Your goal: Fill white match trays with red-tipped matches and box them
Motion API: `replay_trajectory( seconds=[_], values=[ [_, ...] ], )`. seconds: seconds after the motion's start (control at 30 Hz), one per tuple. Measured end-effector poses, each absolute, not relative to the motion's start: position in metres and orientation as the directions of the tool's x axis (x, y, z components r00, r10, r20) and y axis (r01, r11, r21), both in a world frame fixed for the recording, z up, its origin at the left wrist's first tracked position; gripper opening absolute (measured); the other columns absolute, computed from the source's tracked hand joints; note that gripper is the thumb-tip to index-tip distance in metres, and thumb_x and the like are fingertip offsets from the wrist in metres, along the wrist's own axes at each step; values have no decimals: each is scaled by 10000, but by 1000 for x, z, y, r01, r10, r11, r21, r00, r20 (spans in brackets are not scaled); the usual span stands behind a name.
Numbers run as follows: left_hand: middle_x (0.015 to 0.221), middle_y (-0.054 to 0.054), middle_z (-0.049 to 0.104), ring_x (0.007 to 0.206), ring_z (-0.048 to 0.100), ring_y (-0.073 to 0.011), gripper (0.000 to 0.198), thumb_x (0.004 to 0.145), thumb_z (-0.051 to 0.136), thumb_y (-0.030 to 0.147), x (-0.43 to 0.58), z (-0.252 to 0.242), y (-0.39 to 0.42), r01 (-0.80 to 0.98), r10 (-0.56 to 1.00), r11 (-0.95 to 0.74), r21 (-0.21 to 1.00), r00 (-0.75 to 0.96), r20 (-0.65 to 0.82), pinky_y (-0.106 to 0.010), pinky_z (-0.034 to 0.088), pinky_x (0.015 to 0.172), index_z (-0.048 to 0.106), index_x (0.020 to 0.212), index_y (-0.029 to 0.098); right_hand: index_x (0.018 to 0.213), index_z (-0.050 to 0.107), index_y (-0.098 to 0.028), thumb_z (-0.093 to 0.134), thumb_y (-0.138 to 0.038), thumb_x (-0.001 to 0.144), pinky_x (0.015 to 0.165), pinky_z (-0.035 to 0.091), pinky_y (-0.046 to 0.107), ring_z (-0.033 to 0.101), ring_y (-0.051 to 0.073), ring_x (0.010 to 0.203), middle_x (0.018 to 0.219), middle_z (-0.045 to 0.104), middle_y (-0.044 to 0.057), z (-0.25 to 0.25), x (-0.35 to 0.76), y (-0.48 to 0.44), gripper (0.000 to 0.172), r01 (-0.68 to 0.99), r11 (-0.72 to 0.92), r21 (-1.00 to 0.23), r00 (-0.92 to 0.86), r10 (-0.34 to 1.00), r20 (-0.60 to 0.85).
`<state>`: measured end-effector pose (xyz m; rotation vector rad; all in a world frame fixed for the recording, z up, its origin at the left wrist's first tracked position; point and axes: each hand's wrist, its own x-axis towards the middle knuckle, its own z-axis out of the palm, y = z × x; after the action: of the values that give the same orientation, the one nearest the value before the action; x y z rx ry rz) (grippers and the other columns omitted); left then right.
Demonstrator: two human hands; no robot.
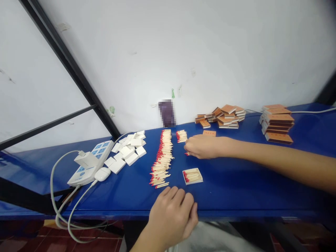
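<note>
My right hand (201, 146) reaches in from the right, fingers pinched together on a few matches (187, 154); only their red heads show past the fingertips. My left hand (172, 217) rests at the table's front edge, fingers curled into a loose fist with nothing seen in it. Between the hands lies a white matchbox tray (193, 182) holding a layer of matches (192, 176). A long row of loose matches (162, 157) runs front to back left of the tray. Beyond my right hand is a smaller bunch of matches (181, 136).
White matchbox trays (127, 152) are heaped at left, near a power strip (98, 154) with cables. Orange matchbox covers (227, 117) lie piled at the back right, with stacked matchboxes (278, 122) farther right. One orange cover (209, 133) lies behind my right hand. A black frame (70, 66) stands left.
</note>
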<state>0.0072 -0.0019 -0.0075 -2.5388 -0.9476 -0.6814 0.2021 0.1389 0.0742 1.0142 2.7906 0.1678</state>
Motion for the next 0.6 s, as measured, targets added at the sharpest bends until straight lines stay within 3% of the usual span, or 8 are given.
replay_trajectory(
  seconds=[0.17, 0.6],
  values=[
    [682, -15, 480, 626, 482, -197, 170, 932, 415, 183, 7, -8, -2, 681, 510, -717, -149, 658, 553, -337, 436, 599, 491, 780, 188, 880, 706, -86, 531, -181, 897, 555, 336, 298, 623, 217, 681, 863, 702, 170, 81, 203, 137, 200, 617, 766, 183, -737, 643, -209],
    [681, -18, 484, 620, 490, -202, 165, 925, 423, 180, 7, -7, -2, 681, 508, -718, -146, 656, 558, -338, 440, 594, 504, 782, 190, 752, 710, -121, 672, -261, 778, 478, 274, 271, 578, 175, 566, 701, 668, 91, 84, 202, 141, 147, 693, 716, 91, -689, 694, -208]
  ],
)
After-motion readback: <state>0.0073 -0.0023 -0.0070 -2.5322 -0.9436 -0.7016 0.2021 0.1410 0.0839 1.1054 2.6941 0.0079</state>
